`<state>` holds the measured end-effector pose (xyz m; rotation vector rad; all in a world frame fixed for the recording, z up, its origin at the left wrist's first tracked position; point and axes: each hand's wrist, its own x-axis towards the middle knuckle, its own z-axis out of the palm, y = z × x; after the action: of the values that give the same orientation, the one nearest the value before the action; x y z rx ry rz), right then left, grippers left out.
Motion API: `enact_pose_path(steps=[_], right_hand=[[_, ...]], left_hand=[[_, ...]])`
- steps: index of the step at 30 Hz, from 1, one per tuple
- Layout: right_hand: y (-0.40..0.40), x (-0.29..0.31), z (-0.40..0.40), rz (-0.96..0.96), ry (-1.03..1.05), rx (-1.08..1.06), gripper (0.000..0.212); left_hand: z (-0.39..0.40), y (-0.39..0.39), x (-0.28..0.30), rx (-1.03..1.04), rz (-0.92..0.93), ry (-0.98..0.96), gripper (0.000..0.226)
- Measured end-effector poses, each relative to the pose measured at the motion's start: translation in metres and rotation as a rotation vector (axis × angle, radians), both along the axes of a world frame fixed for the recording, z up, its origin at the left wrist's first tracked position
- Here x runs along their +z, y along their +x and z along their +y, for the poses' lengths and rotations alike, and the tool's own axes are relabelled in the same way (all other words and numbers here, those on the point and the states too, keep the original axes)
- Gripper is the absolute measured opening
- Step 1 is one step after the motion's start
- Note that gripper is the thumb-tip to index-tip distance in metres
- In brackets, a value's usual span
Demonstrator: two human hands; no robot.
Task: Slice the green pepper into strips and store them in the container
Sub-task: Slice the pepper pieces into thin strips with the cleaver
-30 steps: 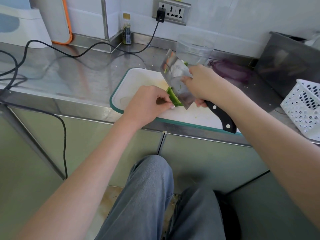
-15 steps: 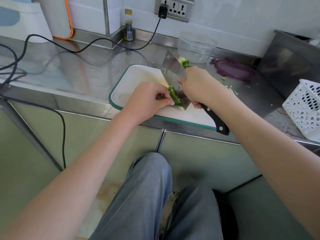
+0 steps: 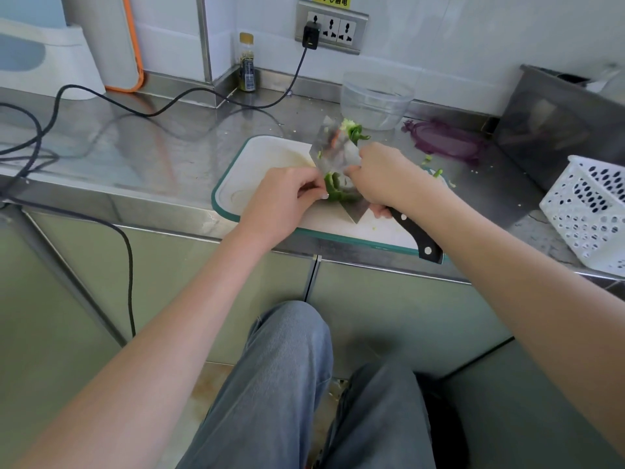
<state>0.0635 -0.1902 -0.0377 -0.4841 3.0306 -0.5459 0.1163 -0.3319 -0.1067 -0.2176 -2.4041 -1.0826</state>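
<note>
Green pepper (image 3: 336,192): on white cutting board (image 3: 267,164), steel tabletop (image 3: 142,154). Left hand (image 3: 282,201): fingers curled, pinching pepper. Right hand (image 3: 385,179): gripping cleaver (image 3: 333,152), blade against pepper. Clear container (image 3: 377,99): behind board, near wall. Purple lid (image 3: 446,142): beside it.
</note>
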Motion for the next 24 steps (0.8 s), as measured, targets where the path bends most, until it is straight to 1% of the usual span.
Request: enact_pose_path(steps=[3,5,7,9,10,12,13,15,17,18,19,20,21,22,24], right_hand=[[-0.002,-0.001,-0.001,0.050,0.055,0.031,0.028],[0.000,0.006,-0.005,-0.012,0.157,0.055,0.028],[0.011,0.015,-0.014,-0.071,0.227,0.012,0.032],[0.008,0.019,-0.014,-0.060,0.304,0.019,0.037],[0.001,0.018,-0.013,-0.052,0.297,-0.006,0.040],[-0.003,0.018,-0.005,-0.052,0.272,-0.140,0.047],[-0.003,0.018,0.000,-0.061,0.254,-0.164,0.049],[-0.009,0.017,0.012,-0.083,0.170,-0.277,0.052],[-0.014,0.021,0.023,-0.056,0.117,-0.255,0.056],[-0.015,0.023,0.027,-0.047,0.103,-0.264,0.055],[-0.015,0.025,0.030,-0.039,0.047,-0.248,0.046],[-0.017,0.026,0.034,-0.011,-0.057,-0.219,0.032],[-0.015,0.033,0.036,0.012,-0.109,-0.225,0.020],[-0.012,0.038,0.037,0.042,-0.119,-0.242,0.017],[-0.012,0.046,0.038,0.083,-0.135,-0.222,0.027]], left_hand=[[-0.001,0.000,0.000,0.005,0.023,0.020,0.006],[-0.003,0.000,0.002,0.047,0.051,0.063,0.006],[-0.005,0.000,0.004,0.082,0.056,0.124,0.006],[-0.007,0.001,0.006,0.062,0.008,0.159,0.006],[-0.007,0.002,0.006,0.038,-0.025,0.158,0.006],[-0.006,0.003,0.007,-0.009,-0.086,0.140,0.003],[-0.006,0.004,0.007,-0.023,-0.108,0.130,0.002],[-0.004,0.006,0.008,-0.040,-0.124,0.116,0.002],[-0.004,0.007,0.008,-0.050,-0.111,0.109,0.002],[-0.004,0.007,0.008,-0.051,-0.106,0.113,0.004],[-0.003,0.007,0.008,-0.051,-0.106,0.122,0.006],[-0.003,0.007,0.008,-0.048,-0.112,0.126,0.010],[-0.003,0.006,0.007,-0.044,-0.119,0.120,0.014],[-0.003,0.006,0.007,-0.041,-0.126,0.118,0.017],[-0.002,0.007,0.008,-0.045,-0.138,0.162,0.019]])
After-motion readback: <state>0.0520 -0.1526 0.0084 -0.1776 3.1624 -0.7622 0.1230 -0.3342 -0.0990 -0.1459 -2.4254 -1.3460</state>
